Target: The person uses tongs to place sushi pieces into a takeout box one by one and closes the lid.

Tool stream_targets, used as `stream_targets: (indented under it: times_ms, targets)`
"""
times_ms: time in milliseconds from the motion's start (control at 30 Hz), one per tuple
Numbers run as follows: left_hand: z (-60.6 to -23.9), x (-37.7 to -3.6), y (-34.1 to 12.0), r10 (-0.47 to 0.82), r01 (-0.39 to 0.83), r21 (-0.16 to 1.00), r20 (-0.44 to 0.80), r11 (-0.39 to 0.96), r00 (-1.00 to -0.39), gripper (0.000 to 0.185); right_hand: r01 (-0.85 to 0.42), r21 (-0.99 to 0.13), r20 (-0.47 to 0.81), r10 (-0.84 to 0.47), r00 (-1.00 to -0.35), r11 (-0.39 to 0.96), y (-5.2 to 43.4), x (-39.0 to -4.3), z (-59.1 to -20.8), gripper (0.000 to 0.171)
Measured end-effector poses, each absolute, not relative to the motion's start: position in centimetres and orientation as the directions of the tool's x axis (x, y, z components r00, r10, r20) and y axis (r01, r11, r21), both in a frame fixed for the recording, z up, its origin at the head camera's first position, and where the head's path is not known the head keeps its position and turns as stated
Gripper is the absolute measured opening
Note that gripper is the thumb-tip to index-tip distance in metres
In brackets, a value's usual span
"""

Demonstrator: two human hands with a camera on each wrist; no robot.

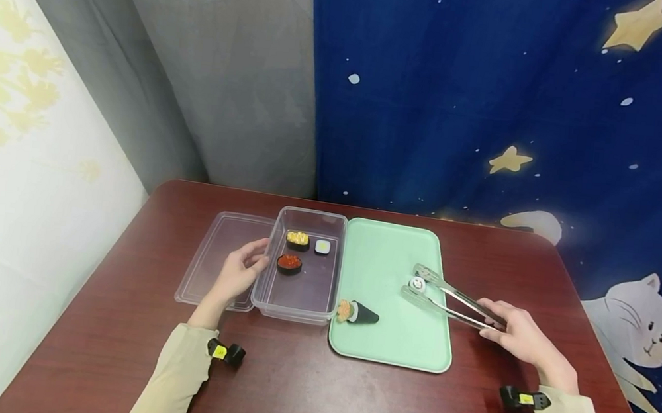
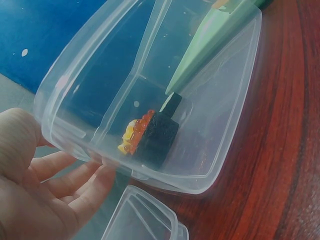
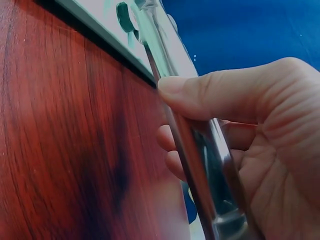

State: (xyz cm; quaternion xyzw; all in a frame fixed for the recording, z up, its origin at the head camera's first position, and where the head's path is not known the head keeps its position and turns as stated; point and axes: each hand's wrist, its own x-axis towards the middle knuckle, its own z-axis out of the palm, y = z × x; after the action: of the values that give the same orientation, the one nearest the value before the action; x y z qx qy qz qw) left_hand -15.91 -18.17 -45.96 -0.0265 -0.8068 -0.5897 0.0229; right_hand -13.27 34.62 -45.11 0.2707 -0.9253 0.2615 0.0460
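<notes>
Both hands are busy: the right hand (image 1: 519,331) grips the metal tongs (image 1: 448,297) near their hinge end, thumb on top and fingers curled under, while the left hand (image 1: 237,272) rests with relaxed, fairly straight fingers against the near-left wall of the clear plastic box (image 1: 300,310), steadying it. The tong tips sit either side of a small white round sushi piece (image 1: 417,283) on the green tray (image 1: 389,352); whether they already pinch it or only bracket it cannot be told from the head view. The step in hand looks like picking up this piece. A cone-shaped hand roll (image 1: 356,313) lies at the tray's near-left edge, just beside the box. Inside the box are three pieces: one with yellow topping (image 1: 298,238), a small white one (image 1: 322,246) and one with red roe (image 1: 289,263). The box lid (image 1: 212,255) lies on the table (image 1: 348,401) to the left, partly under the left hand. The next move probably calls for a firm, even squeeze, since the piece is small and round, then a lift over the box wall.
</notes>
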Motion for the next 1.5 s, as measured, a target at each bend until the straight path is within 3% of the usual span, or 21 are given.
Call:
stream_targets:
  times_ms: [267,567,867,1200,1500]
  targets:
    - [-43.4,-14.8,-17.5,0.032,0.067,0.953,0.06,0.297,-0.998,0.042,-0.568,-0.444,0.269,-0.501,-0.822,0.693,34.8,-13.4,-45.7,0.044]
    - [-46.2,-15.9,-18.2,0.022,0.093,0.941,0.091,0.325,-0.996,0.043,-0.565,-0.445,0.275,-0.494,-0.825,0.695,34.8,-13.5,-45.5,0.044]
    - [-46.2,-16.1,-18.2,0.009,0.059,0.949,0.059,0.309,-0.998,0.043,-0.572,-0.441,0.274,-0.503,-0.82,0.692,34.8,-13.4,-45.5,0.044]
    - [-42.9,-14.7,-17.2,0.023,0.048,0.95,0.043,0.308,-0.999,0.043,-0.598,-0.444,0.286,-0.527,-0.8,0.667,34.6,-13.3,-45.2,0.043]
    - [-42.6,-14.5,-17.0,0.021,0.044,0.948,0.039,0.316,-0.999,0.043,-0.616,-0.408,0.293,-0.543,-0.787,0.674,34.2,-13.3,-44.6,0.044]
